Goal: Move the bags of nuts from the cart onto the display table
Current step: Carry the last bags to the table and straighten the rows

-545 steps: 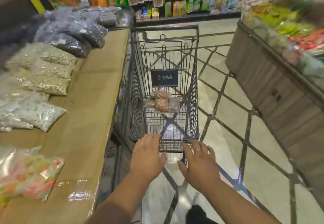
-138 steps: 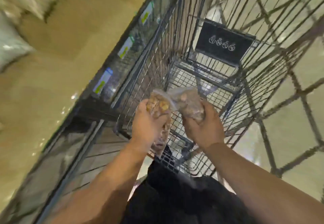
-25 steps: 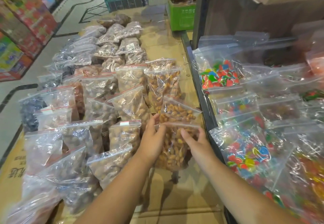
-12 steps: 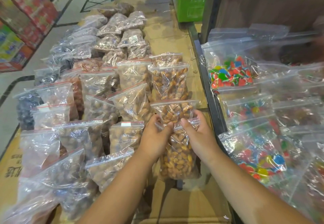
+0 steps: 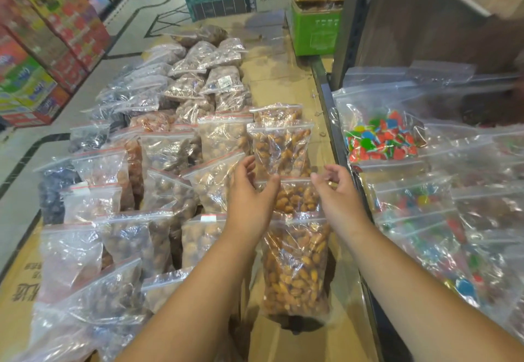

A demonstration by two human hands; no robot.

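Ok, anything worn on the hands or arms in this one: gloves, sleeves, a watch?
Nothing worn shows. The left hand and right hand are bare, without gloves. The left forearm and right forearm are uncovered down to the frame edge, so no sleeve or cuff is in view. Neither wrist carries a watch or bracelet. No ring is visible, though some fingers are partly hidden.

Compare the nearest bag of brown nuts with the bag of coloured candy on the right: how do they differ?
The nut bag holds brown nuts; the candy bag holds red, green and blue pieces. The nut bag lies on the cardboard table; the candy bag lies beyond the dark divider. Both are clear zip bags.
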